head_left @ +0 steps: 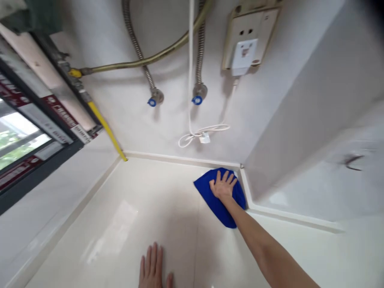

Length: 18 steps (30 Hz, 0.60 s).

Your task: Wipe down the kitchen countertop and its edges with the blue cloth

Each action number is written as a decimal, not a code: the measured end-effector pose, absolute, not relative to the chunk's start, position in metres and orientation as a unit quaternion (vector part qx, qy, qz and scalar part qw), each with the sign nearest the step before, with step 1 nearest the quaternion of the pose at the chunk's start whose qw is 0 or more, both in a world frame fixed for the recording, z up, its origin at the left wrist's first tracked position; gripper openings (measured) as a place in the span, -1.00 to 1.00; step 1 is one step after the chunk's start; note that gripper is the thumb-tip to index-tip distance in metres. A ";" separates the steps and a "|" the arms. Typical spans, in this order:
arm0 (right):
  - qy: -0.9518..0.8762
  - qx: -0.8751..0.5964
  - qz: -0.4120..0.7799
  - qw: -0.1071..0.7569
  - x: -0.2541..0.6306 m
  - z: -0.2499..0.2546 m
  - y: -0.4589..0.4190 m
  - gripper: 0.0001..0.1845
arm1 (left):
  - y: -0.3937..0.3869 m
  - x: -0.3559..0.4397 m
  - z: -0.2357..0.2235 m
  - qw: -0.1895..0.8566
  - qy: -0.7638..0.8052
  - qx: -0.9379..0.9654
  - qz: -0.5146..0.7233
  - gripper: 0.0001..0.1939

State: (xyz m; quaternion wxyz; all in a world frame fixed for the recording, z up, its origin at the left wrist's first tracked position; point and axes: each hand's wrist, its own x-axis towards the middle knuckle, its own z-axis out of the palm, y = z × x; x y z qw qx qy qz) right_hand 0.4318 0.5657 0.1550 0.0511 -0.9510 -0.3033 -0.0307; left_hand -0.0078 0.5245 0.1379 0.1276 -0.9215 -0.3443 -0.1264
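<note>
A blue cloth lies spread on the glossy white countertop, pushed into the back right corner against the raised edge. On top of it my right hand presses flat with its fingers spread, not gripping the fabric. Near the lower edge of the view, my left hand rests palm down on the countertop with its fingers stretched out. Nothing shows in the left hand, and its wrist is cut off by the frame.
On the back wall are two valves with blue knobs, metal hoses, and a plug in a socket. A looped white cord hangs above the counter. A yellow pipe meets the back left corner, beside a window.
</note>
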 end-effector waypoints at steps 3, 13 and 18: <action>-0.360 -0.931 -0.027 0.059 0.400 0.155 0.582 -0.23 | 0.520 -0.009 0.153 0.130 -0.342 -0.925 -0.102 -0.24; -0.640 -0.762 0.041 0.095 0.221 0.165 0.586 -0.27 | 0.513 -0.009 0.161 0.004 -0.394 -0.907 -0.151 -0.27; -0.758 -0.630 0.083 0.146 0.176 0.164 0.524 -0.26 | 0.504 -0.015 0.158 -0.063 -0.434 -0.868 -0.232 -0.33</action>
